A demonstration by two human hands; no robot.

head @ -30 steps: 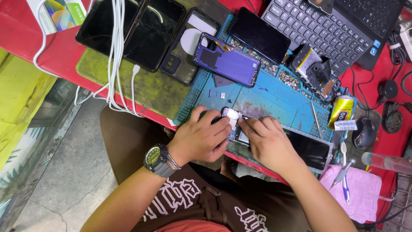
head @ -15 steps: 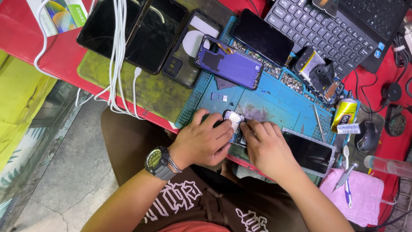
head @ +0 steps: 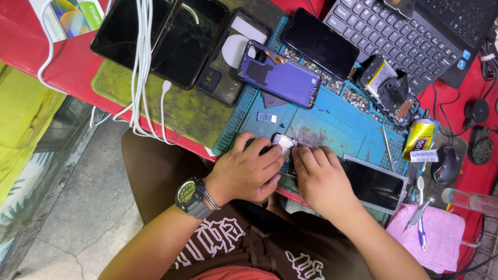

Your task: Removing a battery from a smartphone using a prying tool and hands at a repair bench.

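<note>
Gripping small phone part (head: pixel 284 141) (both hands)

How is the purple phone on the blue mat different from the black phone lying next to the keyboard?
The purple phone lies opened, its bare inner frame and parts showing; the black phone shows only a dark, blank surface. The purple phone lies mostly over the blue mat, the black phone on its top edge beside the keyboard. Both lie flat, untouched by the hands.

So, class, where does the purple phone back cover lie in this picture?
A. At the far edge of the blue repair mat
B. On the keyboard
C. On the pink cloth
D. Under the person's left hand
A: the purple phone back cover lies across the far edge of the blue repair mat, well beyond both hands.
</note>
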